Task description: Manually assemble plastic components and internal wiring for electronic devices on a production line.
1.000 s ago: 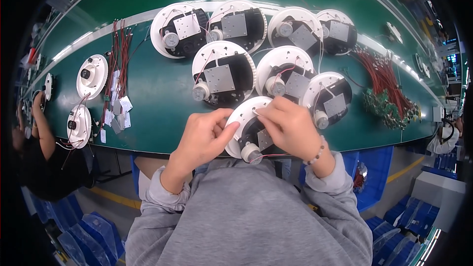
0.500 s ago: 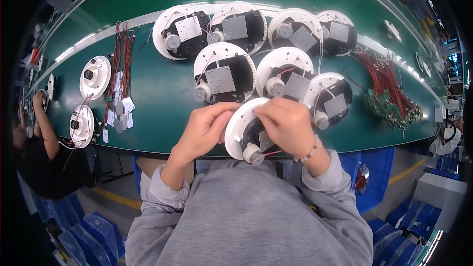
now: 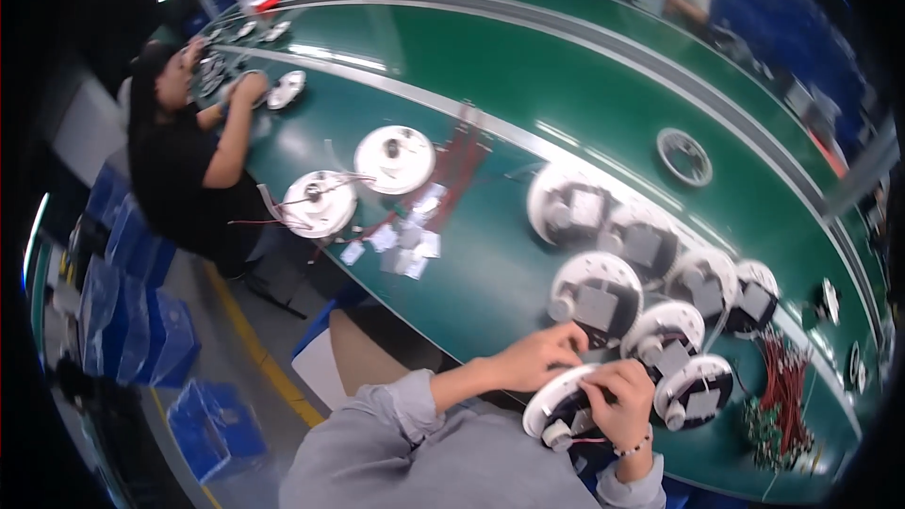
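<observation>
A white round housing (image 3: 539, 408), fitted with a black part and a small round motor-like piece (image 3: 558, 435), tilts between my hands near the table's front edge. A thin pink wire runs from that piece. My left hand (image 3: 533, 360) is curled at the housing's upper left rim, its fingertips partly hidden. Bent over the right side is my right hand (image 3: 622, 401), its fingers pinched at the inner face; what lies between them is too blurred to tell. Just beyond stand similar assemblies (image 3: 596, 302) with grey metal plates.
Red wires with green circuit boards (image 3: 775, 429) lie at the right. Farther left are a red wire bundle (image 3: 462, 165), small silvery plates (image 3: 412, 243) and two white round housings (image 3: 396, 160). A white ring (image 3: 684, 157) rests on the far green surface. A person in black (image 3: 184, 160) works at the left.
The view has swung left, so my hands and the housing appear lower and farther right. Both hands remain at the same housing; the left hand's fingers look more bent.
</observation>
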Motion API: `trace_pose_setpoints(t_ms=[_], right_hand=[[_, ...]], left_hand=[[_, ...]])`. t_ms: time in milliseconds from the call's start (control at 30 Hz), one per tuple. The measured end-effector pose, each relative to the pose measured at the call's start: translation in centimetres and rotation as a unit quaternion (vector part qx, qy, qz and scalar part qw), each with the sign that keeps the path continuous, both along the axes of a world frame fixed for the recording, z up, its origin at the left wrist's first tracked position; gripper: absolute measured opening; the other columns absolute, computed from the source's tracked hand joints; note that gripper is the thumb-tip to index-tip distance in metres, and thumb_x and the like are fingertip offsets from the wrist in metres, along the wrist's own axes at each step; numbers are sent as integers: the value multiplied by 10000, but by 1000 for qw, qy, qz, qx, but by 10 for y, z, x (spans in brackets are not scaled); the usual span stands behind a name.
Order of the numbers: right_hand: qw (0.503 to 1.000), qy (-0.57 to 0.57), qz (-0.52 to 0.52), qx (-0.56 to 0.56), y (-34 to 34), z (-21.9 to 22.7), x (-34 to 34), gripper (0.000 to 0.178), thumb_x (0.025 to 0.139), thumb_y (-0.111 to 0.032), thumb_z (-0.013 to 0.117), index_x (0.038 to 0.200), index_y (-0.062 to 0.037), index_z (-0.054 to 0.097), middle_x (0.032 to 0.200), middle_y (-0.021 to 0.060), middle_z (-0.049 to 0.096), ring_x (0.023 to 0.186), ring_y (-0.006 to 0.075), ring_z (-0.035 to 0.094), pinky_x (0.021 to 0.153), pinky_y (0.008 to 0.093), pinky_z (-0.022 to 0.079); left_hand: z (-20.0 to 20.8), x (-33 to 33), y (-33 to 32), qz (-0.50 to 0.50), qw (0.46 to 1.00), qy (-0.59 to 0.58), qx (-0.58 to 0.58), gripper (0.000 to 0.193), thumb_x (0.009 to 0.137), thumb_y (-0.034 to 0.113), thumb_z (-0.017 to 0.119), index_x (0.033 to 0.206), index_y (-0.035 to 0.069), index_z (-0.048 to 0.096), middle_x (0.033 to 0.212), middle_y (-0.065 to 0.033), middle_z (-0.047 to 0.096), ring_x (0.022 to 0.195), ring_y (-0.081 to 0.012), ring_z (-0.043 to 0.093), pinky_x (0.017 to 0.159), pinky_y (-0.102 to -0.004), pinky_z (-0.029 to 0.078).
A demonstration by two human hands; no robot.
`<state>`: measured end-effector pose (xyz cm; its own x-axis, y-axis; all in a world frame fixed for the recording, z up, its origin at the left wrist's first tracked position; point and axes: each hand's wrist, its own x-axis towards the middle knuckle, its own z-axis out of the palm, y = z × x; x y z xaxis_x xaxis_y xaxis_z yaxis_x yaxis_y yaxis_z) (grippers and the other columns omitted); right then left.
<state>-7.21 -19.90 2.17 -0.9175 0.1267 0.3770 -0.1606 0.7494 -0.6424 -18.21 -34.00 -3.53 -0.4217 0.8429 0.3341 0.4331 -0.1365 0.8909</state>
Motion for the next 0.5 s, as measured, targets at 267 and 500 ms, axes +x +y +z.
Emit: trace_pose_setpoints(t_ms=[267, 500], right_hand=[[987, -69, 3, -148, 4, -9, -12, 457, 593, -10, 675, 1020, 16, 512, 923, 131, 601, 817, 205, 594, 738, 279, 461], [907, -162, -69, -382, -5, -14, -4, 301, 661, -35, 648, 934, 52, 556, 777, 76, 597, 655, 114, 543, 598, 239, 437]], left_hand=[[9, 1, -11, 49, 996, -29, -74, 113, 767, 103, 550, 798, -5, 543, 740, -141, 548, 638, -295, 554, 556, -356, 430], [-5, 2, -16, 221, 973, 26, -58, 159, 783, 129, 553, 715, 3, 484, 615, -126, 519, 493, -267, 523, 461, -341, 403]])
